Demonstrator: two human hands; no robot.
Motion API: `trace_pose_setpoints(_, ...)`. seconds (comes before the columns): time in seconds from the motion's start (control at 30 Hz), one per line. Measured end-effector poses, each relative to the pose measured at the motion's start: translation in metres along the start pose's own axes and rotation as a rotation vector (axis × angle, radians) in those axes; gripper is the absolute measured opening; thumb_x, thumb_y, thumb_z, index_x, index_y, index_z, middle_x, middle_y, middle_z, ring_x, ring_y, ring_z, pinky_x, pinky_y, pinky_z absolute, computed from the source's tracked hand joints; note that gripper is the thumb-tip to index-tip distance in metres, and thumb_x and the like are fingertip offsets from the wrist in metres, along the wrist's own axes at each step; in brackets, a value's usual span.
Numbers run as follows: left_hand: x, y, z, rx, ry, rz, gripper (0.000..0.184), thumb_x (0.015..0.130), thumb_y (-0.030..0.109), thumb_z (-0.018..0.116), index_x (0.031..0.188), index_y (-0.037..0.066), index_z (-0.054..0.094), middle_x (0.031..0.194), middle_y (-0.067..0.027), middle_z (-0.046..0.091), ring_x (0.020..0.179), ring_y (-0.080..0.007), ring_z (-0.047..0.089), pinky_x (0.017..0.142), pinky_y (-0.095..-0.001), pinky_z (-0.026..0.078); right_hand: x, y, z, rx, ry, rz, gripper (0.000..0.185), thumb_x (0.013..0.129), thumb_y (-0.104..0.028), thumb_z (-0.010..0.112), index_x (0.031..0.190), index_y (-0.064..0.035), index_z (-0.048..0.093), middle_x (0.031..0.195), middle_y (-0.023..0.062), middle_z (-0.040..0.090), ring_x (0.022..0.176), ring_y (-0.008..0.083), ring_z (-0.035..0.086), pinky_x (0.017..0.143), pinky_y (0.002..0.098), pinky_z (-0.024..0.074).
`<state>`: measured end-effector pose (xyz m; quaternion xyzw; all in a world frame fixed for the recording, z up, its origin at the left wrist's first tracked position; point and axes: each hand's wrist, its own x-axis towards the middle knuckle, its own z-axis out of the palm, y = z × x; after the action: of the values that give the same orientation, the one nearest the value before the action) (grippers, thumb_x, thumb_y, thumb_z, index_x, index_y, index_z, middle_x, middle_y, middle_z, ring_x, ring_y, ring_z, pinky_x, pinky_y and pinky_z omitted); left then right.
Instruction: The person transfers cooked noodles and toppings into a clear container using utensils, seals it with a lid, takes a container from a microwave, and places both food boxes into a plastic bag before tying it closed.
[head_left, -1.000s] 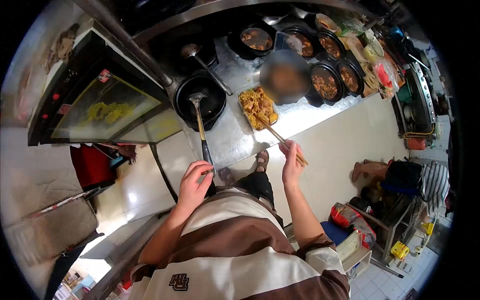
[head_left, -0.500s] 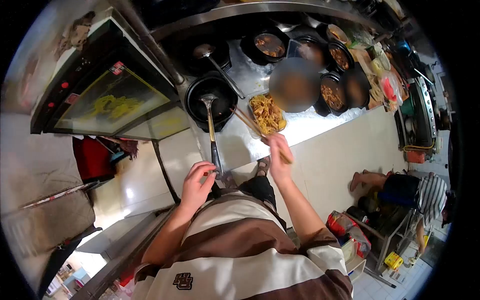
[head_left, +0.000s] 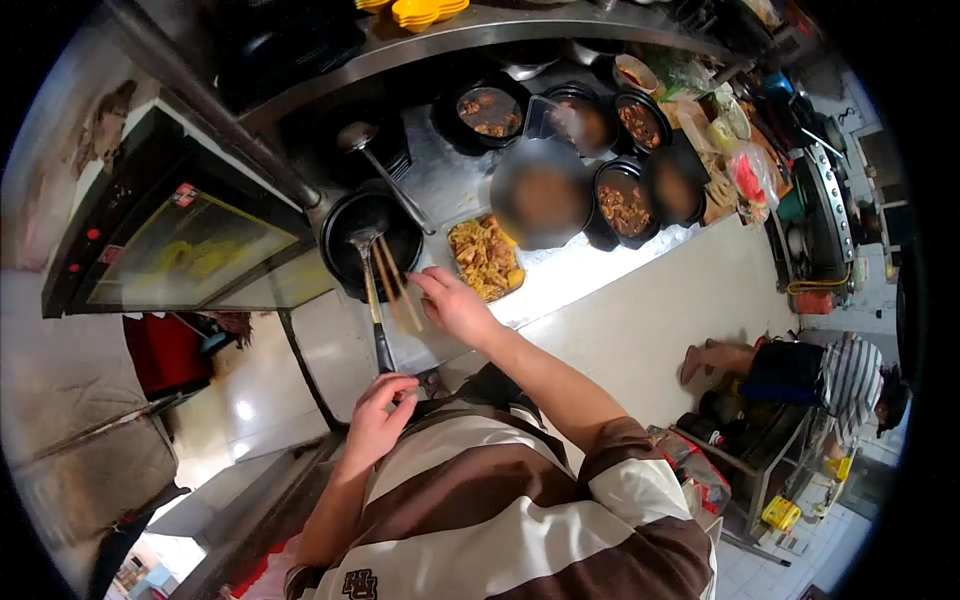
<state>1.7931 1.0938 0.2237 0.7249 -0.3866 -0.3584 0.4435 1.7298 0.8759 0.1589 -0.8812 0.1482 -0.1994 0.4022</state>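
Observation:
A ladle (head_left: 374, 310) stands in the black pot (head_left: 338, 240), its dark handle toward me. My left hand (head_left: 378, 420) is beside the handle's end, fingers loosely curled and thumb apart, with nothing visible in it. A pair of chopsticks (head_left: 391, 275), partly blurred, leans in the same pot to the right of the ladle. My right hand (head_left: 458, 308) is just right of the chopsticks, fingers apart, a fingertip very near or touching them. Behind that hand sits a clear container of noodle-like food (head_left: 486, 258).
A second ladle (head_left: 385, 178) lies beyond the pot. Several dark bowls of food (head_left: 622, 200) stand on the metal counter (head_left: 550, 265). A shelf edge (head_left: 480, 28) crosses the back; a glass-fronted cabinet (head_left: 200, 240) is at left. Another person (head_left: 800, 372) is at far right.
My right hand has moved left to the pot and let go of the chopsticks, which now lean in it. The ladle stays in the pot. The view has shifted.

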Motion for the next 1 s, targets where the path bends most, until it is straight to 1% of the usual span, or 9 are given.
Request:
trace_pose_setpoints(0.2,0.040,-0.001,0.068,-0.088,-0.092,-0.234,0.024,0.089,0.017,0.058,0.108,0.002,0.058,0.091,-0.0103,0.065,0.083,-0.0160,0.063,0.074,-0.0284,0.049,0.017,0.103,-0.127,-0.396,0.185,0.099,0.035,0.074,-0.012,0.065,0.108,-0.0072,0.058,0.096,0.0133,0.060,0.089,0.0349,0.057,0.076,0.0443,0.0479)
trace_pose_setpoints(0.23,0.050,-0.014,0.082,-0.098,-0.048,-0.254,0.024,0.089,0.017,0.058,0.108,0.002,0.058,0.090,-0.0104,0.065,0.083,-0.0155,0.063,0.074,-0.0285,0.049,0.024,0.147,-0.145,-0.521,0.262,-0.116,0.034,0.076,-0.012,0.063,0.109,-0.0076,0.057,0.097,0.0136,0.062,0.089,0.0352,0.058,0.075,0.0444,0.0487)
trace_pose_setpoints(0.3,0.065,-0.047,0.109,-0.259,0.080,-0.356,0.029,0.090,0.018,0.057,0.113,0.000,0.054,0.092,-0.0102,0.064,0.083,-0.0157,0.063,0.073,-0.0289,0.050,0.039,0.234,-0.166,-0.510,0.100,-0.011,0.029,0.086,-0.021,0.050,0.111,-0.0098,0.055,0.103,0.0180,0.061,0.088,0.0373,0.060,0.073,0.0470,0.0488)
trace_pose_setpoints(0.33,0.080,-0.042,0.119,-0.377,0.169,-0.409,0.030,0.091,0.018,0.057,0.113,-0.001,0.053,0.092,-0.0099,0.064,0.082,-0.0163,0.063,0.072,-0.0289,0.051,0.047,0.187,-0.193,-0.450,0.072,0.091,0.028,0.087,-0.023,0.047,0.110,-0.0096,0.054,0.100,0.0192,0.061,0.089,0.0386,0.059,0.074,0.0474,0.0483)
trace_pose_setpoints(0.43,0.105,-0.031,0.135,-0.604,0.304,-0.524,0.029,0.090,0.017,0.056,0.113,-0.002,0.052,0.093,-0.0087,0.062,0.081,-0.0172,0.062,0.070,-0.0285,0.051,0.058,0.210,-0.209,-0.670,-0.006,-0.146,0.026,0.083,-0.020,0.052,0.107,-0.0104,0.057,0.107,0.0120,0.058,0.098,0.0306,0.056,0.083,0.0421,0.0445)
trace_pose_setpoints(0.53,0.114,-0.027,0.141,-0.693,0.313,-0.583,0.026,0.090,0.017,0.057,0.109,0.001,0.053,0.092,-0.0092,0.062,0.080,-0.0166,0.063,0.068,-0.0277,0.051,0.072,0.204,-0.213,-0.808,-0.192,-0.016,0.027,0.082,-0.018,0.053,0.107,-0.0122,0.057,0.110,0.0085,0.057,0.100,0.0259,0.054,0.084,0.0393,0.0431)
trace_pose_setpoints(0.63,0.121,-0.024,0.144,-0.710,0.327,-0.613,0.020,0.090,0.016,0.057,0.103,0.002,0.054,0.087,-0.0086,0.062,0.075,-0.0156,0.062,0.064,-0.0271,0.051,0.078,0.218,-0.211,-0.998,-0.223,-0.204,0.035,0.083,-0.028,0.055,0.111,-0.0059,0.055,0.102,0.0097,0.059,0.088,0.0223,0.059,0.077,0.0333,0.0494)
trace_pose_setpoints(0.73,0.122,-0.027,0.149,-0.728,0.355,-0.615,0.014,0.089,0.015,0.057,0.097,0.004,0.055,0.082,-0.0069,0.062,0.069,-0.0147,0.061,0.061,-0.0265,0.050,0.079,0.218,-0.208,-0.924,-0.184,-0.183,0.020,0.080,-0.018,0.053,0.098,-0.0093,0.059,0.100,0.0088,0.058,0.097,0.0251,0.055,0.081,0.0392,0.0440)
trace_pose_setpoints(1.0,0.110,-0.025,0.162,-0.790,0.132,-0.709,0.015,0.088,0.018,0.058,0.095,0.005,0.056,0.078,-0.0052,0.061,0.067,-0.0138,0.061,0.057,-0.0251,0.049,0.062,0.126,-0.250,-0.481,0.092,-0.067,0.024,0.072,-0.011,0.067,0.092,-0.0035,0.056,0.096,0.0136,0.060,0.089,0.0298,0.058,0.079,0.0398,0.0455)
